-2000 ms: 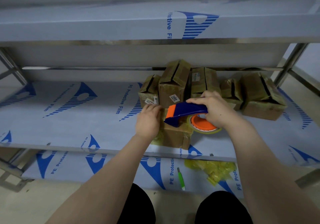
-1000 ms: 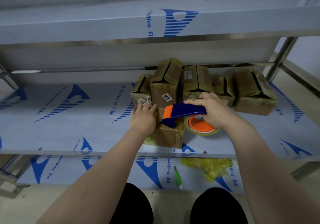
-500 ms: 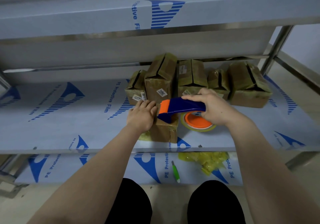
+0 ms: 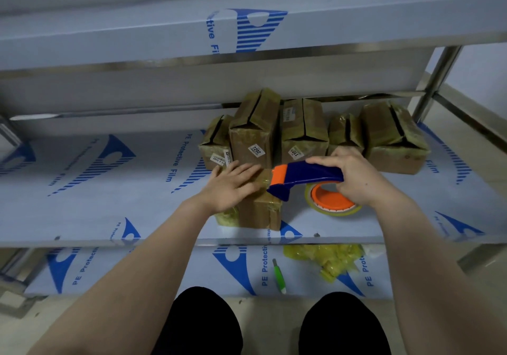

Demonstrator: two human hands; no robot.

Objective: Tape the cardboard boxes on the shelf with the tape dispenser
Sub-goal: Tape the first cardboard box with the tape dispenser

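Close behind, five cardboard boxes (image 4: pixel 255 132).

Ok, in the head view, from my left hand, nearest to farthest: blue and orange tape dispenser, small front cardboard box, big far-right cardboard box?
1. Small front cardboard box, under the left hand, touching.
2. Blue and orange tape dispenser, just right of the fingers.
3. Big far-right cardboard box, back right.

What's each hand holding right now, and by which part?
The right hand grips the tape dispenser by its blue handle. The left hand holds nothing; it lies flat on the front cardboard box.
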